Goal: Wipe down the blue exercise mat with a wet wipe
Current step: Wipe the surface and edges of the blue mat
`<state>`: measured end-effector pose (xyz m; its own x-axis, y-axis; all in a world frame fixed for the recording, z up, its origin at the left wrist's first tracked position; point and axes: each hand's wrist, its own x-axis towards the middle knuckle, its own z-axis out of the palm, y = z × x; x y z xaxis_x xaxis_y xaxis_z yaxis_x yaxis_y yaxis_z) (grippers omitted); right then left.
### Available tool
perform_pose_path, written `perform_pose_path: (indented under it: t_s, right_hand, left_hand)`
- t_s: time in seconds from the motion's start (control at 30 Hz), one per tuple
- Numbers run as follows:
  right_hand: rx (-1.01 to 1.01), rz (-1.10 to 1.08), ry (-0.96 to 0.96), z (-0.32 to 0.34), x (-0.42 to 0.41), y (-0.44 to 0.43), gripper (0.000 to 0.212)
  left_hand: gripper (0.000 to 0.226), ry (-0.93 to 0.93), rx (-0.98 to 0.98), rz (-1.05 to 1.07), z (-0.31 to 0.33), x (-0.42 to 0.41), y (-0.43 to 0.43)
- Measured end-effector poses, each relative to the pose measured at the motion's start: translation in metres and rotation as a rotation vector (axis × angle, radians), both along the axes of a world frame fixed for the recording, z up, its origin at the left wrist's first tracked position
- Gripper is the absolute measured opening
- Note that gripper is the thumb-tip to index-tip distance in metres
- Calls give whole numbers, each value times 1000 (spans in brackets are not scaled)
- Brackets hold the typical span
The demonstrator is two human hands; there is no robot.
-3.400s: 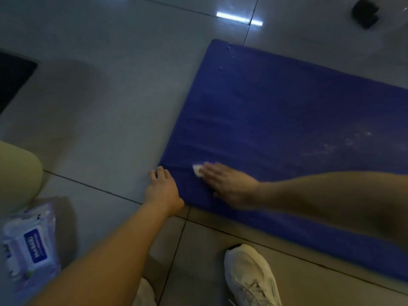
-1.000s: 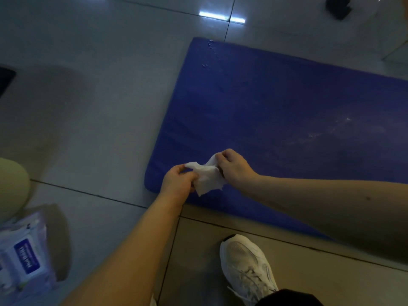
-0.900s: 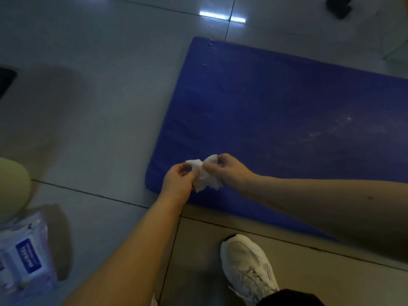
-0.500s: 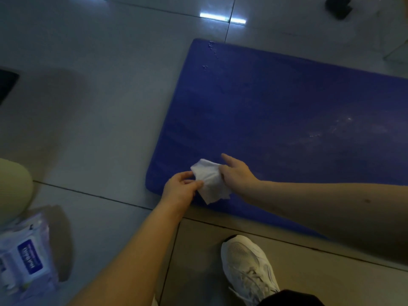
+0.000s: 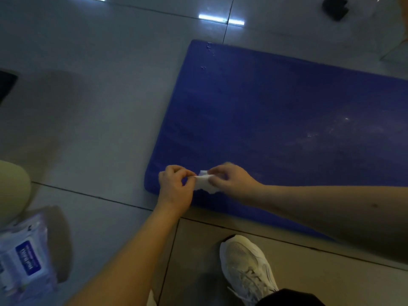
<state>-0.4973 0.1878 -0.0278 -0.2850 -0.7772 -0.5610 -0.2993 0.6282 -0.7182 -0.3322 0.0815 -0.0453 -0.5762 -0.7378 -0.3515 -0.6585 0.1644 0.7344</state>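
Biggest thing here is the glossy grey tiled floor (image 5: 99, 96), with a couple of ceiling-light glints up top. Lying flat on it is the blue rectangular foam exercise mat (image 5: 276, 111). Its right end runs out of shot, and there's a faint whitish smear on the right part of it plus a few droplets near the far left corner.

At the left edge there's a pale beige rounded shape (image 5: 11, 191), cut off, no idea what it is. Just below that sits a soft plastic wipes pack with a blue label (image 5: 24, 259), half out of frame. The print is too blurry to read and I can't see what's inside. A white lace-up sneaker (image 5: 247, 266) is planted on the tile just beside the mat's near edge.

Both hands meet over the mat's near left corner. The left hand (image 5: 176, 186) and right hand (image 5: 231, 180) each have fingers curled in, pinching a small crumpled white wet wipe (image 5: 204, 183) between them. Can't tell if the wipe touches the mat.

A small black object (image 5: 334, 6) sits at the top, partly cropped.
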Motion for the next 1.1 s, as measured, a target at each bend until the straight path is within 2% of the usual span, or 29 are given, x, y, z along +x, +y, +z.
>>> perform_pose_path:
  t_s: [0.07,0.13,0.23,0.33,0.43,0.5,0.57,0.63,0.67,0.73,0.8,1.0,1.1]
  right_hand:
    - [-138,149,129,-1,2,3,49]
    - [-154,201,64,2,6,1,42]
    - [-87,100,-34,-1,2,-12,21]
    - [-175,-76,129,-9,-21,-29,12]
    - [-206,-158,409,-17,-49,-41,10]
    - [-187,6,516,-24,-56,-39,5]
    - [-160,270,519,-40,-51,-26,11]
    - [-123,493,546,-57,-37,-8,33]
    - [-107,527,572,-63,-30,-1,45]
    - [-7,520,624,-65,-19,9,65]
    - [87,523,662,-67,-12,12,75]
    - [83,400,648,-77,11,-10,84]
    - [6,468,652,-80,19,-21,84]
  left_hand:
    - [7,25,98,-32,3,-2,-1]
    - [10,32,175,-54,7,-4,-2]
    - [10,32,189,-44,9,-5,-5]
    - [11,8,54,47,5,-7,-10]
    - [35,-258,-212,-54,-1,-10,-19]
    - [55,-481,-297,-262,-2,-11,-23]
    - [74,-631,-289,-427,-2,-10,-23]
    - [86,-713,-272,-503,-3,-9,-22]
    - [89,-740,-286,-529,-4,-9,-22]
    - [92,-788,-311,-565,-2,-10,-21]
    - [92,-820,-294,-575,-1,-13,-21]
    - [92,-844,-228,-599,1,-17,-27]
    - [86,-850,-193,-622,4,-20,-36]
